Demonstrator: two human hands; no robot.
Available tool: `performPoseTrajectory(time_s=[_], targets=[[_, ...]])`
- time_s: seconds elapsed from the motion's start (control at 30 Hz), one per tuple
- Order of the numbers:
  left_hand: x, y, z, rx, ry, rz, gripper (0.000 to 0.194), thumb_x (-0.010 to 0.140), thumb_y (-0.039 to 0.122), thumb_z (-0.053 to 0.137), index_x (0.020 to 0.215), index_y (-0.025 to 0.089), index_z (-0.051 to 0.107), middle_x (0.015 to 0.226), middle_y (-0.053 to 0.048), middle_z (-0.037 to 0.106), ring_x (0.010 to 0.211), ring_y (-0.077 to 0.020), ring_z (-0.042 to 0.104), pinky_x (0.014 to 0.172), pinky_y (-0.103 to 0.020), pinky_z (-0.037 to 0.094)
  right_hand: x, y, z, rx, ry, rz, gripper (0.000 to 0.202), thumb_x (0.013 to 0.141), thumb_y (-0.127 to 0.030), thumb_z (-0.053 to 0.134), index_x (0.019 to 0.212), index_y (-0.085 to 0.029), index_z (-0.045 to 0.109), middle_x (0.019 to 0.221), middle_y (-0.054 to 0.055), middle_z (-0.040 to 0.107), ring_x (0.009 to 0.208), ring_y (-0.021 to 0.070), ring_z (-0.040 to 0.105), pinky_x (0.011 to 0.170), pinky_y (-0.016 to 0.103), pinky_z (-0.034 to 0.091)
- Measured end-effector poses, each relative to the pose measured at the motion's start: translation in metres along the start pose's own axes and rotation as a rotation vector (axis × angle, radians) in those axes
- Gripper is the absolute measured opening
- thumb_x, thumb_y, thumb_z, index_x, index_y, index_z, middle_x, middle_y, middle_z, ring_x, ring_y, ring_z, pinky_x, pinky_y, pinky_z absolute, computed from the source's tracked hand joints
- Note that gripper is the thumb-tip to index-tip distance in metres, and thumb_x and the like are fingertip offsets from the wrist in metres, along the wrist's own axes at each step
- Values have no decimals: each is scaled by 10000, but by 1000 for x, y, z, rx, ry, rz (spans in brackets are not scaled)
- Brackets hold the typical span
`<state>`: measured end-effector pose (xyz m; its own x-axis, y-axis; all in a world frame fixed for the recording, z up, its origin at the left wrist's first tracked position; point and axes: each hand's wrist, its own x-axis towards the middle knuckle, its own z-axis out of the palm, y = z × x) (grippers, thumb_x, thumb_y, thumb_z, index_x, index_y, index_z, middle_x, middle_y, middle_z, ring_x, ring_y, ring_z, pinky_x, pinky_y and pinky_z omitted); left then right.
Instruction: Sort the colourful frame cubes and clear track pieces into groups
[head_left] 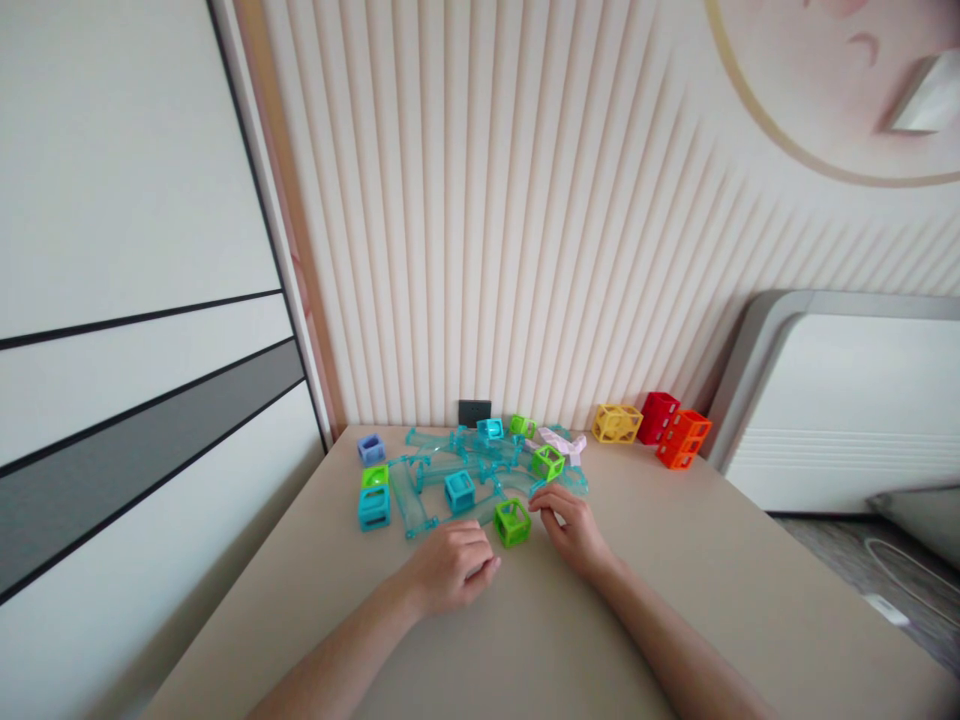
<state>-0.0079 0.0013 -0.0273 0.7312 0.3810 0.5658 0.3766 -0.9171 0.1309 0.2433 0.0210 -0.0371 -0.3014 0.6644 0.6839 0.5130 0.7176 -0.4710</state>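
Note:
On the table, a green cube frame (512, 522) stands between my hands. My left hand (453, 566) is just to its lower left, fingers curled in and thumb alongside, with nothing visible in it. To the cube's right is my right hand (568, 524), its bent fingers pointing left and spaced apart, holding nothing that I can see. Those fingertips are close to the cube and a clear blue track piece (537, 488); contact cannot be made out. Behind the hands lie several clear blue tracks (408, 500), a blue cube (460, 491) and another green cube (548, 462).
At the left sit a stacked-looking pair, a green block (375, 476) and a blue block (374, 508), with a periwinkle block (370, 449) behind. Pale pink pieces (562, 444) lie farther back. Yellow (616, 424), red (659, 418) and orange blocks (683, 439) stand by the ribbed wall (480, 220).

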Motion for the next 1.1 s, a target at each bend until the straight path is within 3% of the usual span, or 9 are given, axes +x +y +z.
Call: performPoseTrajectory(time_s=[0.17, 0.33, 0.43, 0.5, 0.57, 0.67, 0.87, 1.1], targets=[[0, -9, -15, 109, 69, -14, 300, 955, 181, 454, 671, 189, 549, 632, -14, 570, 660, -156, 545, 650, -277, 436, 1, -1, -2, 6, -11, 3, 252, 911, -115, 458, 849, -211, 683, 863, 67, 713, 802, 177, 684, 739, 299, 552], [-9, -38, -48, 273, 230, -286, 309, 968, 206, 437, 696, 193, 584, 697, -41, 617, 745, -183, 577, 768, -316, 467, 0, 0, -2, 9, -30, 17, 259, 911, -126, 452, 853, -210, 690, 862, 73, 716, 791, 176, 684, 730, 306, 556], [-19, -57, -64, 460, 165, -580, 246, 966, 286, 442, 897, 184, 655, 916, -95, 689, 938, -247, 619, 866, -368, 468, -2, 3, -1, 10, -50, 31, 259, 906, -123, 453, 864, -206, 694, 871, 75, 716, 802, 179, 680, 741, 312, 556], [-26, -66, -71, 608, 85, -769, 306, 946, 343, 461, 1099, 148, 640, 1079, -151, 681, 1041, -311, 610, 875, -410, 470, -2, 3, 0, 11, -62, 32, 262, 904, -121, 450, 864, -206, 694, 877, 74, 714, 806, 179, 679, 745, 314, 557], [-32, -72, -76, 677, 14, -917, 390, 946, 375, 437, 1174, 110, 609, 1069, -178, 682, 1022, -331, 626, 847, -416, 483, -1, 3, 0, 6, -66, 28, 264, 900, -115, 448, 861, -205, 692, 876, 73, 714, 804, 179, 680, 743, 311, 557], [-36, -76, -80, 659, -53, -1065, 394, 961, 374, 371, 1125, 117, 621, 963, -155, 699, 928, -305, 663, 775, -378, 504, -1, 2, -1, -1, -65, 22, 267, 894, -108, 444, 860, -206, 690, 870, 70, 715, 801, 179, 684, 736, 306, 557], [-42, -82, -81, 658, -142, -1139, 388, 947, 374, 372, 1004, 130, 668, 972, -158, 695, 939, -301, 665, 750, -359, 511, -1, 1, -1, -5, -66, 23, 269, 887, -111, 445, 852, -206, 694, 857, 67, 718, 790, 179, 686, 728, 301, 559], [-51, -93, -98, 625, -105, -1196, 397, 962, 280, 321, 863, 180, 692, 943, -130, 718, 857, -258, 694, 694, -311, 498, 0, -3, -2, 0, -64, 22, 268, 905, -121, 442, 856, -213, 689, 867, 66, 714, 805, 180, 686, 736, 301, 556]])
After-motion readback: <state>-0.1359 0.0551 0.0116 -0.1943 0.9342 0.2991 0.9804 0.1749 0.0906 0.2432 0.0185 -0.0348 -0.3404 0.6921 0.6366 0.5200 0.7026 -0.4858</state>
